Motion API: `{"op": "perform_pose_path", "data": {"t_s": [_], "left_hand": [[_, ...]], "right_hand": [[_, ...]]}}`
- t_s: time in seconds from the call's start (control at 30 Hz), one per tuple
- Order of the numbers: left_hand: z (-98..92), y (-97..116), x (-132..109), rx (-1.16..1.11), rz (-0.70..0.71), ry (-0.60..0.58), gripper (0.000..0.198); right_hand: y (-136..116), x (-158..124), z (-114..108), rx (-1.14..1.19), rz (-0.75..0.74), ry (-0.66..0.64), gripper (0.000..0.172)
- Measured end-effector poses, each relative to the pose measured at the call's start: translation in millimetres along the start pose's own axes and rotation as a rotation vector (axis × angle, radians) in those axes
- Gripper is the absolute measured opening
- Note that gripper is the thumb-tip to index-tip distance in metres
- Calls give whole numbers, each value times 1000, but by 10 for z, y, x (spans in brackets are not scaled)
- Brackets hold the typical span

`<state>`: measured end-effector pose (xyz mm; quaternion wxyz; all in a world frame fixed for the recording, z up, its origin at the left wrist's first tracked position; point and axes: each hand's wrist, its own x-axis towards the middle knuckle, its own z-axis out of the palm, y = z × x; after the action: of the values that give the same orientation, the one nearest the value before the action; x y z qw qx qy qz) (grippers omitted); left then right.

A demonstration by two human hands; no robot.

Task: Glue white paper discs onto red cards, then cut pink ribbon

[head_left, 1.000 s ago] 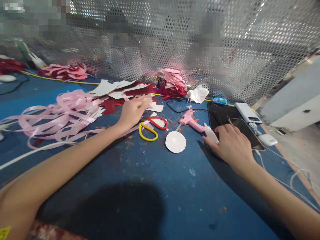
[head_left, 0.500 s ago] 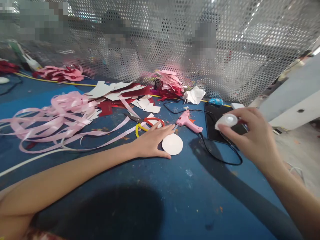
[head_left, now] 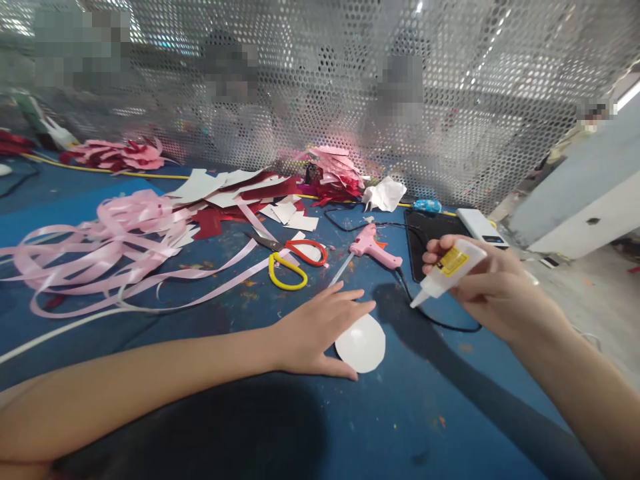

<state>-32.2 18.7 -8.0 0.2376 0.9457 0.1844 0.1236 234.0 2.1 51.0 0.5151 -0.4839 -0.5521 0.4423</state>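
Clamping the white bottle [head_left: 454, 265] tilted downward in my right grip [head_left: 495, 287] suits control, I judge. My left grip [head_left: 317, 327], spread apart, brackets the white disc [head_left: 363, 343], apparently steadying it.

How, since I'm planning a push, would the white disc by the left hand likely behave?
Probably light, since the white disc looks thin. Lying flat, it would likely slide rather than roll. The left hand overlaps its edge in view, which might hold it back.
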Motion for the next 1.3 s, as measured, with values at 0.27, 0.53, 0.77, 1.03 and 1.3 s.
{"op": "perform_pose_path", "data": {"t_s": [0.27, 0.53, 0.77, 1.03, 1.3], "left_hand": [[15, -14, -29, 2, 43, 4, 84], [-3, -16, -1, -42, 2, -29, 83], [29, -30, -4, -57, 0, -15, 85], [32, 4, -2, -135, -73, 37, 102], [34, 10, -24, -209, -55, 110, 109]], "right_hand": [[109, 18, 0, 110, 38, 64, 45], [129, -30, 148, 34, -113, -48, 30], [-61, -221, 539, 135, -164, -72, 18], [-133, -197, 758, 245, -167, -28, 23], [-65, -194, 953, 446, -68, 9, 23]]}}
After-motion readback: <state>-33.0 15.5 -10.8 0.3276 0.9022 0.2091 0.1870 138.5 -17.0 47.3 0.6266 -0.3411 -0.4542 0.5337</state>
